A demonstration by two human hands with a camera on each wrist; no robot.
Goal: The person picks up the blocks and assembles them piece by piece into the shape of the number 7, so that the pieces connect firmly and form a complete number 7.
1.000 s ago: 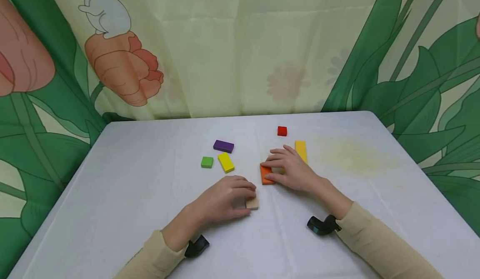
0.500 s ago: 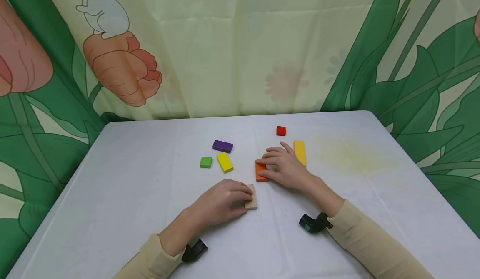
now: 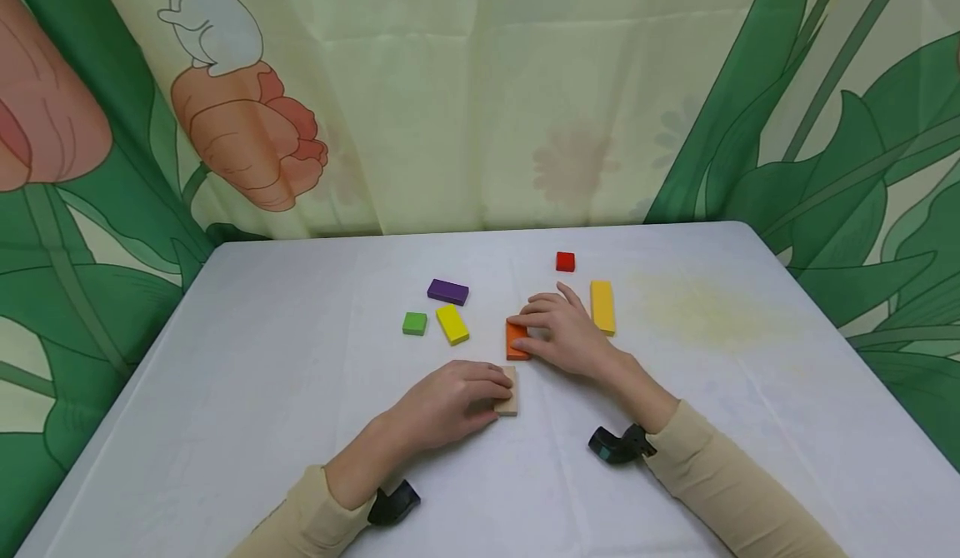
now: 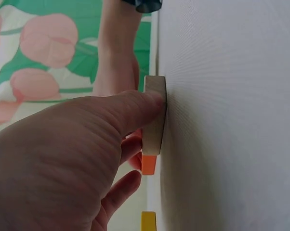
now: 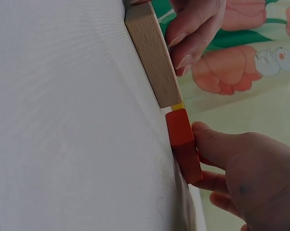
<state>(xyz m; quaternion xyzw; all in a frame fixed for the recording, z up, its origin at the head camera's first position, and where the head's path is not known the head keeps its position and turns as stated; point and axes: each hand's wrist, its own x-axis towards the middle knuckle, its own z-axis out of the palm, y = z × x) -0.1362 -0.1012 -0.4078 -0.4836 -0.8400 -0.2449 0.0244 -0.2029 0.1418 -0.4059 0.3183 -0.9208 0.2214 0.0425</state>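
Observation:
My left hand [image 3: 453, 404] grips a plain wooden block [image 3: 508, 391] lying flat on the white tablecloth. Its thumb presses one end of that block [image 4: 154, 120] in the left wrist view, with the fingers on the far side. Just beyond and slightly to the right, my right hand [image 3: 566, 333] pinches an orange block [image 3: 515, 341] between thumb and fingers. Seen from the right wrist, the orange block [image 5: 183, 144] stands almost end to end with the wooden block [image 5: 154, 55]. Part of each block's top is hidden by fingers.
Left of the orange block lie a yellow block [image 3: 452, 325], a green block [image 3: 414, 323] and a purple block [image 3: 447, 292]. A longer yellow-orange block [image 3: 602, 308] lies right of my right hand, with a red cube [image 3: 566, 261] farther back. A printed curtain [image 3: 480, 108] hangs behind the table.
My right hand has slid the orange block leftward and slightly away, leaving the longer yellow-orange block uncovered. The left hand's fingers have drawn back a little, so more of the wooden block shows.

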